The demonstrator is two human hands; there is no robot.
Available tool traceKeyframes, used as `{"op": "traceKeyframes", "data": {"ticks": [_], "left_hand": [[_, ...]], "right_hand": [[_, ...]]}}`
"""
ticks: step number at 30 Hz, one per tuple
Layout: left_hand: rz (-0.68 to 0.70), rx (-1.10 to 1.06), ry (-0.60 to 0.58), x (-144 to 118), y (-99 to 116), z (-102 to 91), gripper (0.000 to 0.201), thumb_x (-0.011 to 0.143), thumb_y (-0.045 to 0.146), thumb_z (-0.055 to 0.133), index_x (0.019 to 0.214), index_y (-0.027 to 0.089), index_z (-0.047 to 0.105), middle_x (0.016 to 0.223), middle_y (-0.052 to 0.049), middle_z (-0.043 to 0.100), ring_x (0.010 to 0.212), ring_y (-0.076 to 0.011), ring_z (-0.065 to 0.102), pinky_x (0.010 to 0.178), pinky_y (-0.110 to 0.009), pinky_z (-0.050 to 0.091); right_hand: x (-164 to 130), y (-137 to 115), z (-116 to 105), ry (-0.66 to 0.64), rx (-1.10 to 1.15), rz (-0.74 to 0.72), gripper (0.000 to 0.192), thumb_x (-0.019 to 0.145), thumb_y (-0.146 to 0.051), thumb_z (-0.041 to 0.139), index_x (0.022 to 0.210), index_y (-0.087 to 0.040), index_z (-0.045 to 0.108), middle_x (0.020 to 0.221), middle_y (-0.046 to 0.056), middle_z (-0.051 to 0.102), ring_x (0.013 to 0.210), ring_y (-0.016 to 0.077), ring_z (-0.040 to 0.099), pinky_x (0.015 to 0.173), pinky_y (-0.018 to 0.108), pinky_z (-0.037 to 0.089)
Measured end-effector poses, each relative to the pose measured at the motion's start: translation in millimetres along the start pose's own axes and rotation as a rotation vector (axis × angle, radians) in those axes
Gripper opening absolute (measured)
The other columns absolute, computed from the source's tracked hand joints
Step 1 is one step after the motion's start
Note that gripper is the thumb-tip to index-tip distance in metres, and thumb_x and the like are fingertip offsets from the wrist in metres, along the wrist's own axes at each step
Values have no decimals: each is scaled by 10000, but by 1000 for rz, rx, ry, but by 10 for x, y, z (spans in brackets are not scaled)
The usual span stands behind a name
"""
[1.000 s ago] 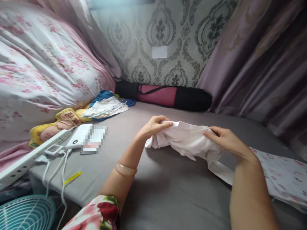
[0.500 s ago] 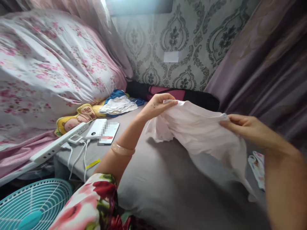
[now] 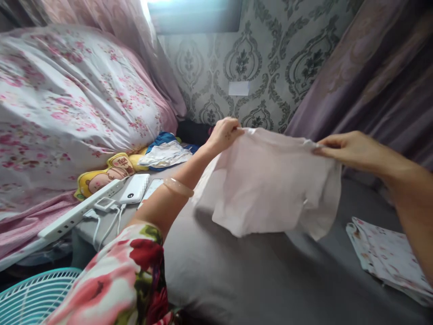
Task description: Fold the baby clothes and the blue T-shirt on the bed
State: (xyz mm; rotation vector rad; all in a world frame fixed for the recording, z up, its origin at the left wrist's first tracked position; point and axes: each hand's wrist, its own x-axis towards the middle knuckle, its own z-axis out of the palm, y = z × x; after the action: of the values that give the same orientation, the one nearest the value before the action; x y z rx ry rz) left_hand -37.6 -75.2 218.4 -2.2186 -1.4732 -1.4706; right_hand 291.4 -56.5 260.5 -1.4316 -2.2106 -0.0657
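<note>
Left hand [image 3: 225, 134] and right hand [image 3: 345, 148] are pinching the top corners of the pink shirt [image 3: 270, 185], hanging above the bed [image 3: 257, 280]. Fabric is looking light, limp; corners are offering the surest hold.

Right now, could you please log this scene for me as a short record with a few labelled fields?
Setting: grey bed sheet, floral quilt at left
Left hand: pinches one top corner of the pale pink garment
Right hand: pinches the other top corner
Garment state: spread out, held above the sheet
Nearby: patterned folded cloth at right; power strip and phone at left
</note>
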Motion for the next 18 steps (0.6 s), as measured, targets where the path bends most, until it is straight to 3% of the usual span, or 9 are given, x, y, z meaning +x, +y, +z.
{"op": "traceKeyframes", "data": {"ticks": [2,4,5,8,11,12,15,18], "left_hand": [[16,48,192,67,29,49,169,899,303,538,881,191,663,906,-60,632,980,-212,551,847,-331,392],[15,67,260,82,71,65,205,932,336,494,950,213,658,983,-68,631,1111,-249,500,911,-369,342],[11,76,237,78,78,71,212,931,359,500,949,217,658,976,-66,634,1141,-264,479,926,-383,320],[-27,76,156,75,44,100,231,910,412,532,914,222,664,915,-52,650,1157,-282,452,927,-391,281],[-77,34,190,158,3,121,264,929,423,493,960,223,661,935,-41,659,1179,-265,421,915,-378,263],[-79,24,187,207,-2,121,265,927,423,496,965,216,659,933,-41,660,1179,-263,418,916,-376,259],[-77,18,162,377,-16,106,234,900,398,538,925,198,658,896,-52,660,1149,-271,443,918,-377,261],[-61,24,120,499,-56,87,172,865,341,572,860,196,664,810,-43,654,1082,-267,494,905,-364,281]], "right_hand": [[42,-78,33,372,-113,-35,466,873,-578,485,955,-187,725,878,107,725,835,252,660,719,345,473],[42,-128,82,618,-198,-64,416,939,-458,408,1106,-183,672,1017,135,709,939,259,644,771,357,446],[43,-132,112,622,-235,-87,393,947,-427,396,1130,-199,658,1018,126,710,935,256,642,764,354,440],[95,-84,187,448,-314,-121,290,930,-387,449,1025,-257,690,857,67,724,835,244,649,773,364,434],[201,-51,175,615,-337,-103,246,909,-298,505,1041,-197,687,924,104,724,942,255,640,906,406,392],[233,-59,154,618,-332,-123,240,904,-286,519,1040,-179,686,972,118,721,989,258,630,932,413,374],[287,-127,72,464,-279,-210,201,907,-315,551,948,-189,703,1083,88,708,1071,245,597,981,432,322],[291,-185,8,601,-263,-147,277,941,-346,508,980,-148,698,1198,114,653,1172,259,521,1008,452,276]]}}
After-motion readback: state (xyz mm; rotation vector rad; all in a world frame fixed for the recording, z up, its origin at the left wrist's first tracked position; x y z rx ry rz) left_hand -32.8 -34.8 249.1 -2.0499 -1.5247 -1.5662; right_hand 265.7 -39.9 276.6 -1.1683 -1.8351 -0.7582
